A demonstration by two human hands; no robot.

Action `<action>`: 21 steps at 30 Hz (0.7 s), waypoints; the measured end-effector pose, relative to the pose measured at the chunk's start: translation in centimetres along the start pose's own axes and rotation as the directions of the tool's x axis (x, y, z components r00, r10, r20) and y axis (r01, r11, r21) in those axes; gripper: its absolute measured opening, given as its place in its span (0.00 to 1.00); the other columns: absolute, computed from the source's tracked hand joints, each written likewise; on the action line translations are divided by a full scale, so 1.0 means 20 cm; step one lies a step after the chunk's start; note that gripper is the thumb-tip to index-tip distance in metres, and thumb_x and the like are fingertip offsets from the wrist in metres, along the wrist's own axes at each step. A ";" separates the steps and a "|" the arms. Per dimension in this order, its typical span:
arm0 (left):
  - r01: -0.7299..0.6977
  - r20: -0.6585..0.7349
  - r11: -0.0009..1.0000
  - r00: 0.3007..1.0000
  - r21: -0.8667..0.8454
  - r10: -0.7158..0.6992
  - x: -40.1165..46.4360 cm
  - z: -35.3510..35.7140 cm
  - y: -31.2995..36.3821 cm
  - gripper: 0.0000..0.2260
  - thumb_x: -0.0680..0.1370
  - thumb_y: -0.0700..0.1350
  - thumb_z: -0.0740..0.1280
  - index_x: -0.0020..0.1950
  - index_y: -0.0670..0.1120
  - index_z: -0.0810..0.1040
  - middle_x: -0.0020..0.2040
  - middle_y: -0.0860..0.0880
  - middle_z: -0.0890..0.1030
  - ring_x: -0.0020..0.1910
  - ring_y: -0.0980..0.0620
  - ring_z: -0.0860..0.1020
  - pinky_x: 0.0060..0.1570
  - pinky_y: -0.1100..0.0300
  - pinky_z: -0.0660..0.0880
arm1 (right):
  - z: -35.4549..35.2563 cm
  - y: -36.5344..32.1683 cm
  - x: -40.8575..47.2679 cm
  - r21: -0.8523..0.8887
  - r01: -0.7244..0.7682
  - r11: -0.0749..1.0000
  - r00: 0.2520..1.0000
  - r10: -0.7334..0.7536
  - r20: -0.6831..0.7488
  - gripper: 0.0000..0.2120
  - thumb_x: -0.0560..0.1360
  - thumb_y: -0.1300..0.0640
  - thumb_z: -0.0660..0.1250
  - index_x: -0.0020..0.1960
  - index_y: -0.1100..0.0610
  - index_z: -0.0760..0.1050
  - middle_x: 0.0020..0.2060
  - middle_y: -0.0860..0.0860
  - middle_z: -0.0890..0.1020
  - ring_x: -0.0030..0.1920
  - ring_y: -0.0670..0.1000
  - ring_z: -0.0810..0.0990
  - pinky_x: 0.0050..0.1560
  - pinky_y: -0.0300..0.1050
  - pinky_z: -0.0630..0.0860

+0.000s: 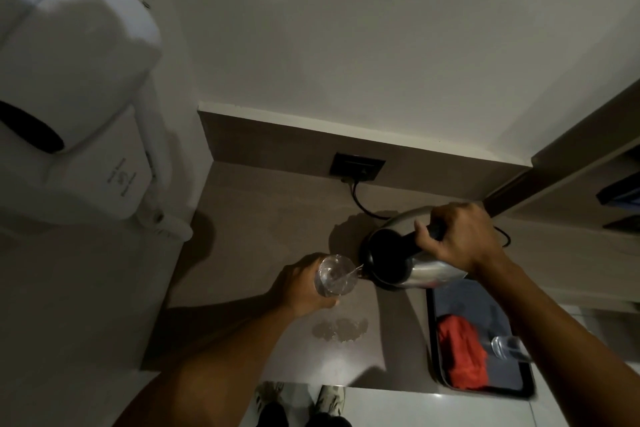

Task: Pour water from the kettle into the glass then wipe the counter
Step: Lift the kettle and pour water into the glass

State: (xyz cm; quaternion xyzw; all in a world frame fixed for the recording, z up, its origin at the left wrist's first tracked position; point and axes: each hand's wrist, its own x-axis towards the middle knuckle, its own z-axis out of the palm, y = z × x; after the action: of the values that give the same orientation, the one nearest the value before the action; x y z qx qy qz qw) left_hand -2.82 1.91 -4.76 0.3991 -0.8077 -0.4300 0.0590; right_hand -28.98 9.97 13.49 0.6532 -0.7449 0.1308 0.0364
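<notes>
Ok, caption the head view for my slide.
Right hand tilts kettle, pouring into glass held by left hand.

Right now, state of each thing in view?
Kettle: tilted, lid shut, pouring, off the counter.
Glass: held up, partly filled, taking the stream.
Left hand: gripping the glass.
Right hand: gripping the kettle handle.
Counter: wet patch below the glass.
Red cloth: bunched in the tray, unused.
Second glass: lying in the tray, partly hidden by the right arm.
Cord: plugged into the socket.
</notes>
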 end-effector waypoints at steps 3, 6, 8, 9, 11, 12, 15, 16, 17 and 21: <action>-0.005 0.003 1.000 1.000 0.009 0.005 0.01 0.00 -0.01 0.39 0.62 0.59 0.81 0.69 0.54 0.70 0.63 0.52 0.80 0.59 0.51 0.80 0.54 0.62 0.76 | -0.03 -0.01 0.01 -0.029 -0.006 1.000 1.000 0.005 -0.013 0.23 0.71 0.41 0.59 0.23 0.52 0.65 0.19 0.47 0.65 0.19 0.50 0.64 0.25 0.36 0.57; -0.002 0.012 1.000 1.000 0.018 0.002 0.01 0.01 -0.01 0.39 0.62 0.59 0.81 0.69 0.54 0.70 0.63 0.53 0.80 0.59 0.52 0.79 0.56 0.59 0.78 | -0.06 -0.01 0.02 -0.035 -0.001 0.999 1.000 0.001 -0.001 0.26 0.71 0.41 0.58 0.22 0.57 0.69 0.17 0.50 0.68 0.18 0.51 0.65 0.24 0.39 0.62; 0.006 0.012 1.000 1.000 0.012 -0.007 0.01 0.02 -0.02 0.39 0.61 0.59 0.80 0.69 0.55 0.70 0.63 0.53 0.80 0.59 0.52 0.79 0.56 0.58 0.78 | -0.08 -0.01 0.03 -0.054 0.016 0.998 1.000 -0.016 0.003 0.26 0.71 0.40 0.58 0.22 0.57 0.70 0.17 0.50 0.68 0.17 0.50 0.64 0.24 0.37 0.60; 0.006 0.010 1.000 1.000 0.010 -0.006 0.01 0.02 -0.02 0.39 0.61 0.59 0.80 0.69 0.55 0.70 0.63 0.54 0.80 0.59 0.52 0.79 0.56 0.58 0.78 | -0.09 -0.02 0.03 -0.065 0.023 0.998 1.000 -0.023 0.006 0.26 0.72 0.40 0.58 0.22 0.57 0.69 0.17 0.49 0.67 0.17 0.50 0.63 0.25 0.36 0.58; 0.003 0.011 1.000 1.000 0.014 -0.003 0.01 0.03 -0.02 0.39 0.61 0.59 0.80 0.68 0.56 0.70 0.62 0.54 0.80 0.58 0.52 0.79 0.55 0.59 0.78 | -0.11 -0.03 0.03 -0.086 0.031 0.996 0.999 -0.030 0.013 0.26 0.72 0.40 0.57 0.22 0.55 0.67 0.17 0.47 0.65 0.18 0.48 0.61 0.26 0.36 0.56; 0.000 0.012 1.000 1.000 0.018 0.000 0.02 0.03 -0.02 0.38 0.61 0.59 0.80 0.68 0.56 0.70 0.62 0.54 0.80 0.58 0.52 0.79 0.55 0.58 0.78 | -0.12 -0.03 0.04 -0.099 0.026 0.995 1.000 -0.025 0.016 0.25 0.72 0.40 0.57 0.22 0.54 0.67 0.17 0.46 0.64 0.18 0.47 0.61 0.27 0.36 0.56; -0.002 0.011 1.000 1.000 0.022 0.002 0.02 0.03 -0.03 0.38 0.61 0.59 0.80 0.68 0.55 0.70 0.62 0.53 0.80 0.58 0.52 0.79 0.55 0.58 0.79 | -0.14 -0.03 0.05 -0.116 0.014 0.993 1.000 -0.012 0.025 0.26 0.72 0.39 0.57 0.22 0.54 0.67 0.17 0.47 0.65 0.18 0.48 0.62 0.24 0.37 0.61; -0.004 0.011 1.000 1.000 0.021 0.003 0.02 0.03 -0.04 0.39 0.61 0.60 0.80 0.68 0.55 0.70 0.63 0.53 0.80 0.59 0.51 0.79 0.56 0.57 0.79 | -0.15 -0.03 0.05 -0.116 0.019 0.993 0.999 -0.016 0.029 0.27 0.72 0.38 0.56 0.23 0.55 0.68 0.17 0.48 0.67 0.17 0.49 0.64 0.23 0.38 0.63; -0.006 0.012 1.000 1.000 0.020 0.006 0.02 0.03 -0.04 0.39 0.60 0.60 0.80 0.68 0.55 0.70 0.63 0.53 0.80 0.59 0.51 0.79 0.56 0.57 0.79 | -0.16 -0.03 0.06 -0.117 0.025 0.993 0.999 -0.021 0.032 0.27 0.72 0.38 0.56 0.23 0.55 0.68 0.17 0.50 0.68 0.17 0.50 0.65 0.23 0.40 0.64; -0.003 0.005 1.000 1.000 0.016 0.003 0.02 0.04 -0.05 0.39 0.59 0.61 0.80 0.67 0.59 0.69 0.62 0.55 0.80 0.57 0.53 0.79 0.53 0.63 0.76 | -0.20 -0.03 0.08 -0.121 0.031 0.992 0.999 -0.025 0.048 0.28 0.72 0.38 0.55 0.23 0.56 0.69 0.17 0.52 0.69 0.18 0.52 0.67 0.24 0.42 0.68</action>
State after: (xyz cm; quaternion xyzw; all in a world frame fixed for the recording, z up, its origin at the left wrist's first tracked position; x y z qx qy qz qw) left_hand -2.91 1.87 -6.07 0.3973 -0.8119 -0.4242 0.0544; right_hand -29.04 9.43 17.87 0.6631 -0.7428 0.0697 0.0606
